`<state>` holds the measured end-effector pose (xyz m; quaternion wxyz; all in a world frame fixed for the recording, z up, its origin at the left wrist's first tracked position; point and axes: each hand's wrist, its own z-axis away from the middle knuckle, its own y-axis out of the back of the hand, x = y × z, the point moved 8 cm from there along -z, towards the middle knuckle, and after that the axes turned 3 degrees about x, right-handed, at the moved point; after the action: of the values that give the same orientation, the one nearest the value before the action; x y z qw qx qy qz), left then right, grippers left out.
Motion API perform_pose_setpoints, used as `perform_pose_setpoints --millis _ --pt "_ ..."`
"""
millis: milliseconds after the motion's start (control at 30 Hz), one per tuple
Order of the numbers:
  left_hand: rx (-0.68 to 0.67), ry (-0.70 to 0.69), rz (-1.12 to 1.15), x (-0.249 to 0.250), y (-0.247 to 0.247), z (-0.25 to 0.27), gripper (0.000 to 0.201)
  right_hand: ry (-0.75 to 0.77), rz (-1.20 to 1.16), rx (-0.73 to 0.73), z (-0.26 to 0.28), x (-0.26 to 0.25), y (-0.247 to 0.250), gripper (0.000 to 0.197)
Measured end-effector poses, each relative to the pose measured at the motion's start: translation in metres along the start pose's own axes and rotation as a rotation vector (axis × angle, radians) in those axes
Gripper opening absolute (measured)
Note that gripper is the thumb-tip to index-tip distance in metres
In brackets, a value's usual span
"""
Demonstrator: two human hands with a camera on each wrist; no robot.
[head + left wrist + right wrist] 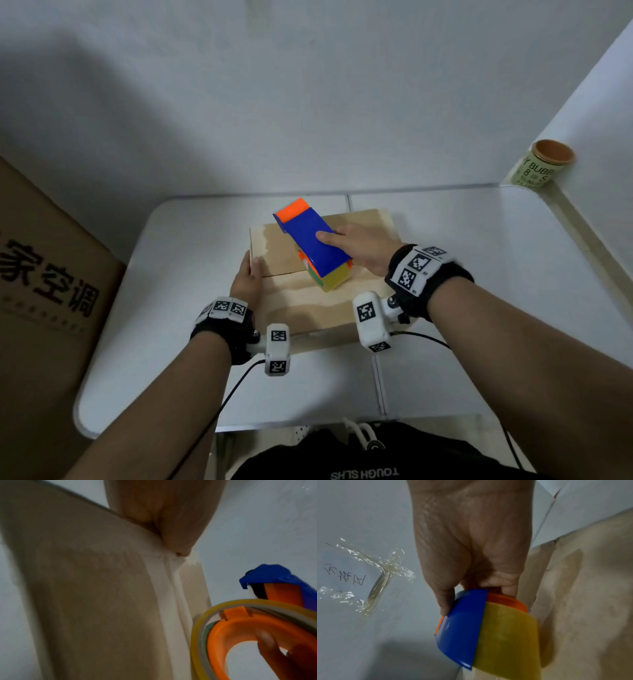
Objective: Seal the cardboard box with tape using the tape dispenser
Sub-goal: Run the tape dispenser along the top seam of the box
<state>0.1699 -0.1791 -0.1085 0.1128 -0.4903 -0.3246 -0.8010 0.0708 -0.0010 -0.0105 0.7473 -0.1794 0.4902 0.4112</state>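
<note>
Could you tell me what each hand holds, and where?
Right hand grips the tape dispenser at its roll end; left hand holds the cardboard box at its left edge.

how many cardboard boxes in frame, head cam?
2. The small cardboard box is on the white table, left hand on its edge, tape dispenser over it. The large printed carton stands left of the table, partly cropped. More may be off-frame.
</note>
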Motion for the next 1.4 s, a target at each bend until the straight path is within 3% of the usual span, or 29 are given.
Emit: perform_pose_setpoints --millis 133,267,433,633,733,867,1067,1167,1300,1400 --pt "0.008 -0.024 -0.035 0.008 -0.002 -0.007 0.042 0.012 0.100 -0.017 -0.005 -0.005 0.005 0.034" --pt "-0.029 -0.029 -0.039 0.019 -0.011 -0.024 0.042 -0.012 0.051 0.021 -0.018 -0.009 0.013 0.038" --pt "-0.090 -0.028 -0.020 0.025 -0.028 -0.048 0.045 -0.048 0.262 0.196 -0.045 -0.016 0.036 0.074" --pt "-0.103 0.078 -0.006 0.025 -0.042 -0.080 0.012 0.026 0.538 0.259 -0.068 -0.034 0.041 0.061" --pt "-0.134 0.150 -0.009 0.024 -0.044 -0.080 0.015 0.003 0.620 0.232 -0.079 -0.030 0.041 0.062" --pt "-0.223 0.144 0.218 0.027 -0.045 -0.075 0.020 -0.037 0.694 0.187 -0.086 -0.031 0.047 0.065" --pt "0.001 0.099 0.248 0.042 0.000 -0.086 0.042 -0.040 0.721 0.150 -0.092 -0.028 0.047 0.065" --pt "0.049 0.055 0.222 0.051 0.017 -0.089 0.037 -0.031 0.732 0.146 -0.096 -0.028 0.045 0.063" --pt "-0.150 0.267 0.409 0.047 0.006 -0.079 0.037 -0.008 0.759 0.147 -0.091 -0.035 0.043 0.064" --pt "-0.189 0.370 0.477 0.044 0.005 -0.075 0.035 -0.008 0.783 0.156 -0.090 -0.036 0.042 0.066"
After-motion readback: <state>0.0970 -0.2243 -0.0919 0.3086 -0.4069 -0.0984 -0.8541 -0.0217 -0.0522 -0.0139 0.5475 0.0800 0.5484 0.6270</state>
